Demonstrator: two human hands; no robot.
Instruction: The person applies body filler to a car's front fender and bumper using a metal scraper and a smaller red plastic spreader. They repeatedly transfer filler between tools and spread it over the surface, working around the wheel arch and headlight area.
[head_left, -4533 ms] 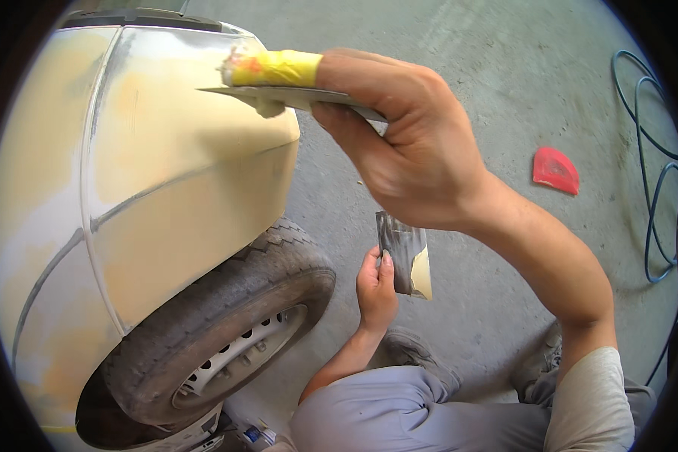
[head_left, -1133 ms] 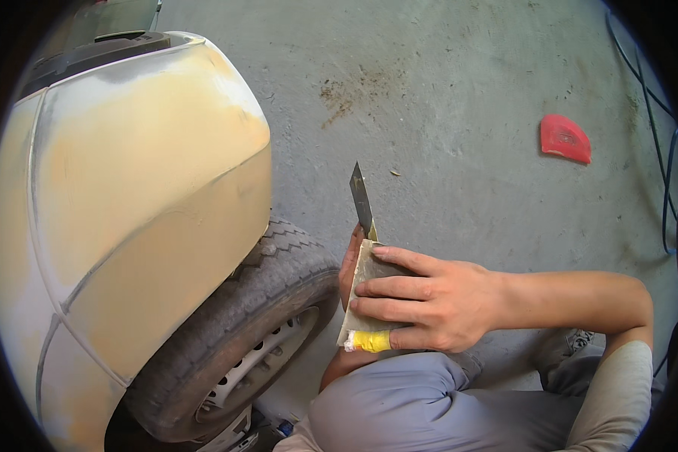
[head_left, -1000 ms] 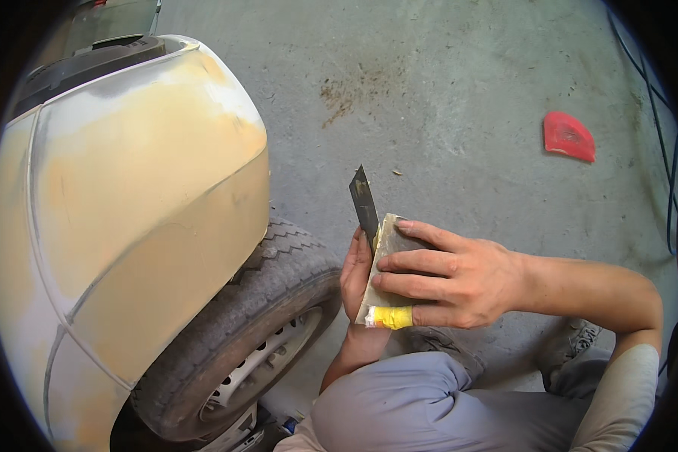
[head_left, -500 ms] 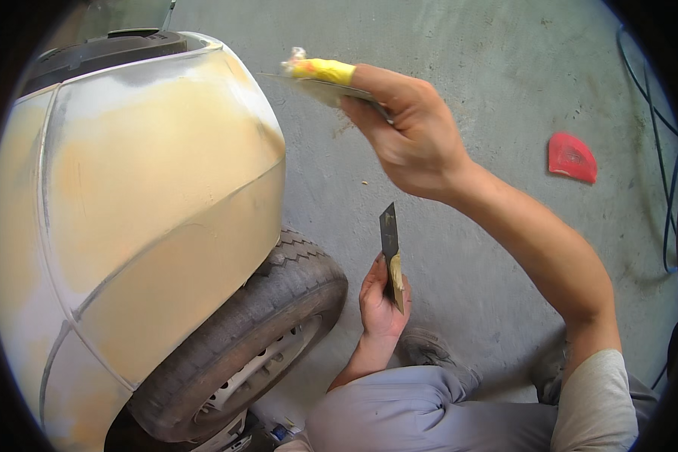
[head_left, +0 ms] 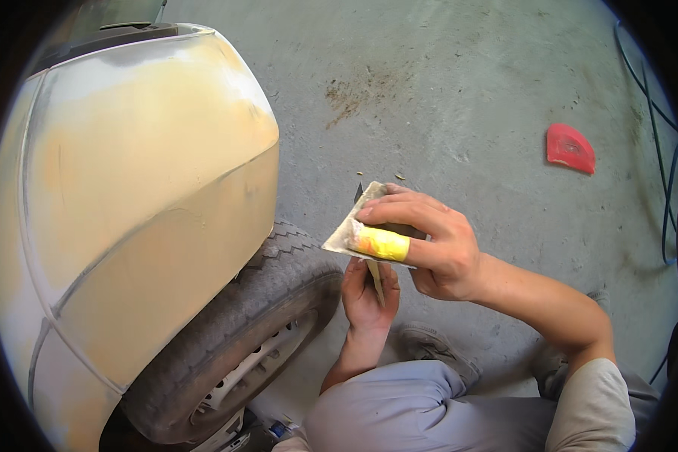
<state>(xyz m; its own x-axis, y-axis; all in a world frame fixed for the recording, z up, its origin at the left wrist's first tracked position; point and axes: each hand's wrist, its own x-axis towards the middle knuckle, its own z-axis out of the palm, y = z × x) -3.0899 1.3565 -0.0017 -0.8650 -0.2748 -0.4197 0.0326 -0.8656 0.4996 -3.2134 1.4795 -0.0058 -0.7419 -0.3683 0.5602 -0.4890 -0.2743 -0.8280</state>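
My right hand (head_left: 448, 252) grips a flat, pale filler spreader (head_left: 343, 232). Yellow tape (head_left: 384, 243) wraps one of its fingers, with a whitish tip sticking out. Below it my left hand (head_left: 364, 307) is closed around a dark putty knife (head_left: 358, 193); the spreader covers the middle of that blade, and its lower end shows between the fingers. The spreader sits over the knife, though whether the two touch I cannot tell. To the left stands a car body panel (head_left: 151, 169), coated in yellowish-beige filler with white and grey patches.
Under the panel is a wheel with a worn black tyre (head_left: 294, 260). A red half-round plastic piece (head_left: 570, 149) lies on the grey concrete floor (head_left: 459, 98). Dark blue hose (head_left: 661, 177) loops along the right edge. My knee and shoes are at the bottom.
My right hand has come down with the spreader from beside the panel's upper edge to over the putty knife. My left hand has shifted slightly left, still holding the knife.
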